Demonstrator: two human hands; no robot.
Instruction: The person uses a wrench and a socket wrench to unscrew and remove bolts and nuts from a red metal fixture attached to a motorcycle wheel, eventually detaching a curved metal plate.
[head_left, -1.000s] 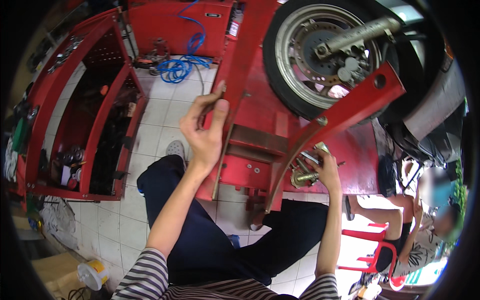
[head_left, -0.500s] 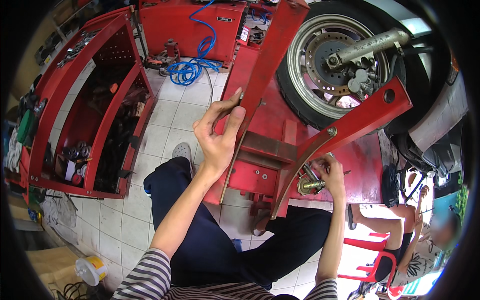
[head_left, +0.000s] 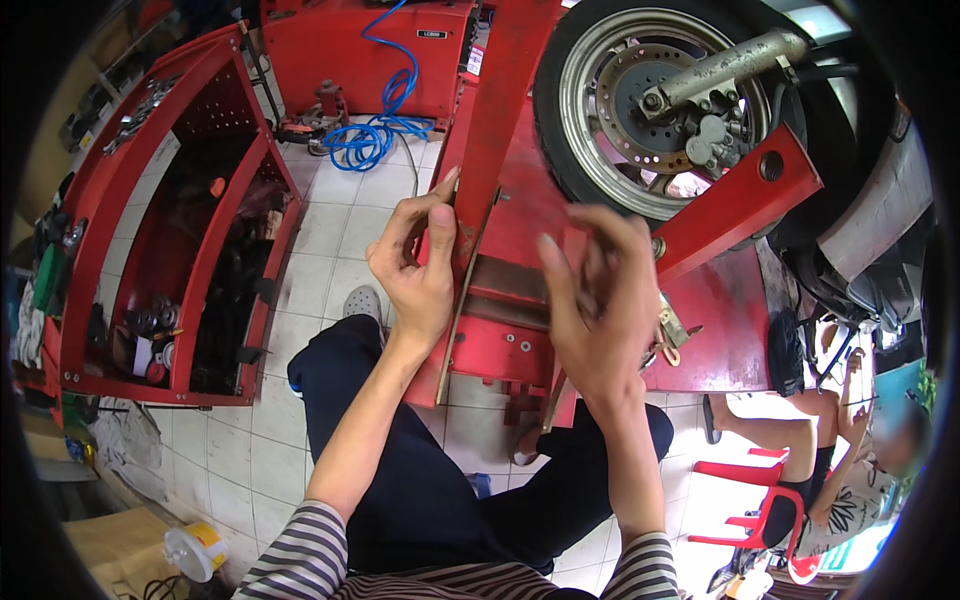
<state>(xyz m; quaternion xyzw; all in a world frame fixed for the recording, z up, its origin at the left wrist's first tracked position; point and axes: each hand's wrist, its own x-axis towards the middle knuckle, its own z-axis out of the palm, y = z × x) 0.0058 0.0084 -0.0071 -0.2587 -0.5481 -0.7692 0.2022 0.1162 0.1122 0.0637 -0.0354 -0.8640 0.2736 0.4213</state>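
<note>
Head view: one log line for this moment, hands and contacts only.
left hand: gripping edge of red lift beam | right hand: raised, fingers blurred, holding nothing visible | wheel: on lift

Illumination is bright, even daylight. The strongest light enters at the upper right, where the background overexposes to white. The white floor tiles (head_left: 330, 215) reflect light softly; shadows beneath the red ramp (head_left: 500, 150) are weak. The right hand (head_left: 600, 310) shows motion blur at its fingers; the left hand (head_left: 415, 275) is sharp. Fisheye distortion bends straight edges near the rim, and a black vignette encloses the frame.
</note>
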